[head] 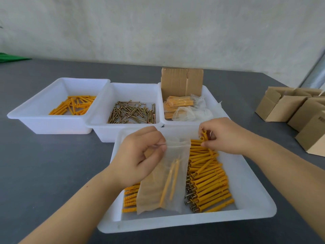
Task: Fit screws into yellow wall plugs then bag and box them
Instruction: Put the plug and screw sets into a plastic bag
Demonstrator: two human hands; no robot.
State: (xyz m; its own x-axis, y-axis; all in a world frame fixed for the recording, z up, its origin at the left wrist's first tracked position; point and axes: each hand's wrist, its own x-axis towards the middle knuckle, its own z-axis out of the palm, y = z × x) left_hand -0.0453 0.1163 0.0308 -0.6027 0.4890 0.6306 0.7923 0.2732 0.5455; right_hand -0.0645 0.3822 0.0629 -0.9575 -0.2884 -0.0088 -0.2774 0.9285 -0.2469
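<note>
- Now your left hand [139, 155] pinches the top edge of a clear bag [164, 175], fingers curled on the plastic; the bag hangs over the near tray [255, 199] with a couple of plugs already inside it.
- Your right hand [226, 136] grips a few yellow plugs [204, 135] between curled fingertips, just right of the bag's mouth and above the pile.
- The near tray holds the pile of fitted plugs [209, 182], screw heads showing at their left ends, with more plugs under the bag on the left.
- Far left, a tray [35, 110] holds loose empty plugs [73, 105].
- Beside it, the middle tray [105, 127] holds loose screws [131, 112].
- Far right tray [209, 92]: filled bags [177, 104], spare clear bags and an upright cardboard box [182, 81] at its back.
- More cardboard boxes [288, 106] stand well apart on the right of the grey table [52, 164].
</note>
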